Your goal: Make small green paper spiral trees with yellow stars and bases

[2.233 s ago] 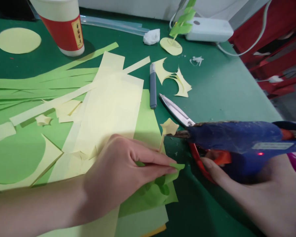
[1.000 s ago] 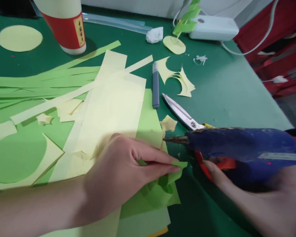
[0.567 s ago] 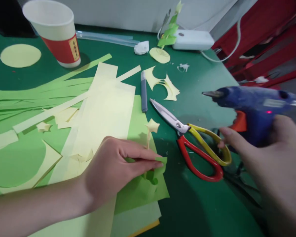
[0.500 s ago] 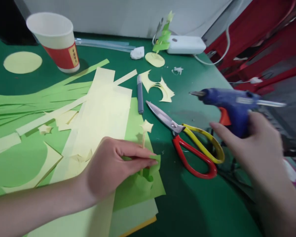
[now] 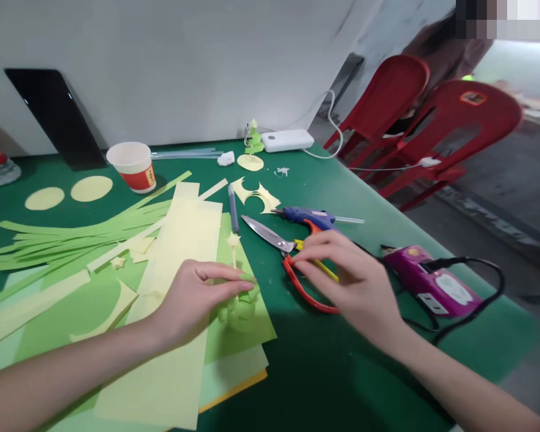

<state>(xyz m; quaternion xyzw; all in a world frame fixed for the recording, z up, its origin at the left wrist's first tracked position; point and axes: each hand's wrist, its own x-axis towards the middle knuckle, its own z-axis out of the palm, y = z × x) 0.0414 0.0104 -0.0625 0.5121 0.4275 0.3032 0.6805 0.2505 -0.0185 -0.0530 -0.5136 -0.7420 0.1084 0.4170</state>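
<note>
My left hand (image 5: 193,297) is closed in a pinch on a small folded green paper piece (image 5: 240,303). A thin stick topped with a yellow paper star (image 5: 233,240) stands up from that piece. The hand rests on stacked yellow and green paper sheets (image 5: 180,252). My right hand (image 5: 346,276) hovers with fingers spread over the red and yellow handles of the scissors (image 5: 270,235) and holds nothing. The blue glue gun (image 5: 310,217) lies on the green table (image 5: 342,372) just beyond my right hand.
A grey pen (image 5: 233,210), yellow offcuts (image 5: 258,195) and green paper strips (image 5: 72,234) lie about. Behind stand a paper cup (image 5: 132,165), two yellow discs (image 5: 91,188), a small paper tree (image 5: 253,141) and a white adapter (image 5: 287,140). At right are a purple device (image 5: 432,285) with black cable and red chairs (image 5: 423,114).
My right hand has laid the glue gun on the table beyond the scissors and moved left over the scissor handles. The view has tilted up. My left hand keeps its pinch.
</note>
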